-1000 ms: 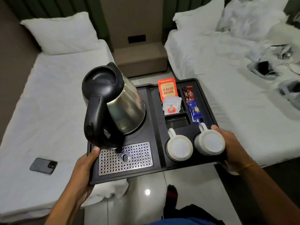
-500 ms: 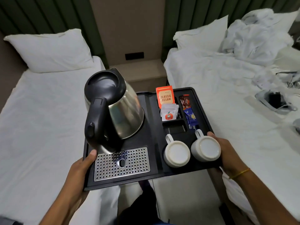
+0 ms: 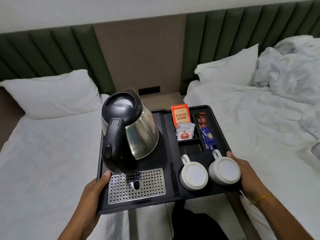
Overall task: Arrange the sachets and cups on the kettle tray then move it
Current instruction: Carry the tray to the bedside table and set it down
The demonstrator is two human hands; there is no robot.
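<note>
— What sits at the far left of the frame?

— A made bed (image 3: 43,161) with a smooth white sheet and a plump pillow (image 3: 50,94) in the upper left, against a ribbed green padded headboard (image 3: 52,52).

— And the hands?

— The left hand (image 3: 94,193) is clamped on the lower left corner of the kettle tray (image 3: 171,187), thumb lying on top beside the perforated metal drip grille (image 3: 136,186). The right hand (image 3: 245,177) grips the tray's lower right edge, thumb up against the outer cup. The two are well apart, one at each side.

— Where is the tray?

— Held in the air at the frame's centre, over the gap between the two beds. It is matte black moulded plastic, rectangular, its long axis running left to right, tilted slightly so the right end sits higher in the frame.

— What is on it?

— On the left half, a rounded steel kettle (image 3: 133,134) with a glossy black lid and handle; the handle faces the lower frame, the spout points to the top. Right of that, upright in a compartment, an orange tea sachet (image 3: 181,113) printed CLASSIC ASSAM, with small white sachets (image 3: 185,133) in front. Next right, a brown stick sachet (image 3: 200,120) and a blue stick sachet (image 3: 208,139) lie end to end, pointing up-frame. Below them two white ceramic cups (image 3: 194,174) stand upside down, side by side, handles toward the top.

— Far right?

— A second bed (image 3: 259,127) with rumpled white linen.
</note>
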